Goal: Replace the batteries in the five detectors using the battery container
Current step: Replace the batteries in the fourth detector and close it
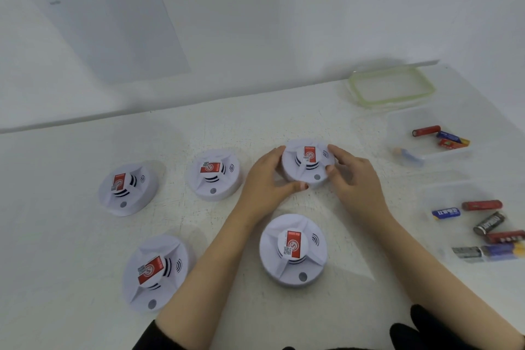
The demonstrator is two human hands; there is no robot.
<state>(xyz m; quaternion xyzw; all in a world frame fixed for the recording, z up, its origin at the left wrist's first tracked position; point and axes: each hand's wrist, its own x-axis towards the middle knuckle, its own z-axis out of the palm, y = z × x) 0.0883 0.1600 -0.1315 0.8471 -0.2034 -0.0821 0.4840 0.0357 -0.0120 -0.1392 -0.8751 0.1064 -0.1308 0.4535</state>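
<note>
The held detector [308, 163] was right of centre on the table [255, 128]. The left hand [264, 179] grasped its 9 o'clock rim, and the right hand [355, 176] its 3 o'clock rim. From it:
- near detector [292, 250]: 6 o'clock
- near-left detector [156, 271]: 8 o'clock
- mid detector [214, 175] and far-left detector [127, 189]: 9 o'clock
- far container [403, 128], holding batteries: 3 o'clock
- near container [437, 196], holding batteries: 4 o'clock

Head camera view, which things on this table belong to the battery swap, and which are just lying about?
Job: held detector, gripped by left hand and right hand; far-left detector; middle detector; front-left detector; front-centre detector; far battery container; near battery container, both holding batteries.
Lying about: green-rimmed lid, set aside; printed sheet on the wall.
</note>
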